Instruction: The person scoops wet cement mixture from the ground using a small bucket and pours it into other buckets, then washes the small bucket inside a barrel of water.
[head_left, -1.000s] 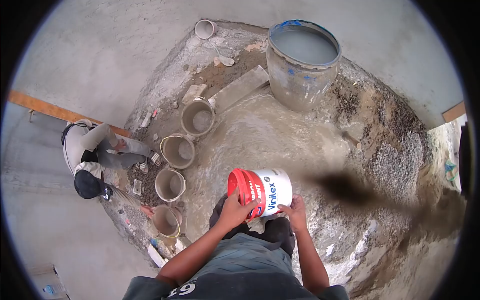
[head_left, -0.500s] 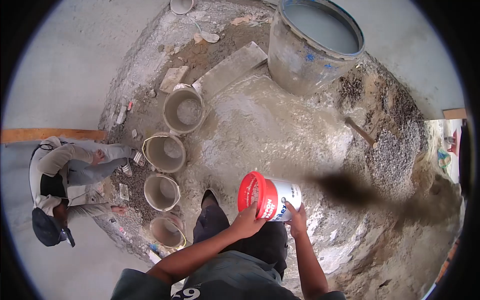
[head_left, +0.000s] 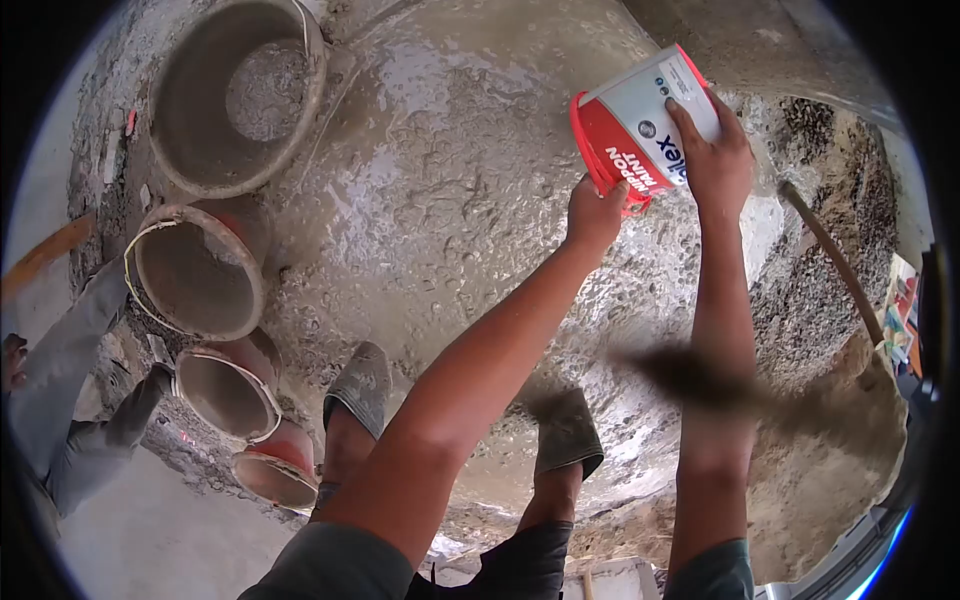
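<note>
A red and white paint bucket [head_left: 640, 130] is held out over the wet grey mix [head_left: 430, 170], tilted with its red rim toward the left. My left hand [head_left: 598, 215] grips it low by the red rim, fingers mostly behind it. My right hand [head_left: 712, 155] is wrapped round the white base end on the right. The bucket's inside is turned away from view. Both my feet are in or at the edge of the wet mix below.
Several mortar-coated buckets, the largest one [head_left: 190, 110] at upper left, line the left side. Another person's legs [head_left: 80, 380] are at far left. A wooden handle [head_left: 832, 255] leans by the gravel [head_left: 800, 290] at right. A dark blur crosses the lower right.
My arms have stretched forward, carrying the paint bucket up and to the right, away from my body. The view has moved closer to the mix, and the large blue-rimmed barrel's top has left it.
</note>
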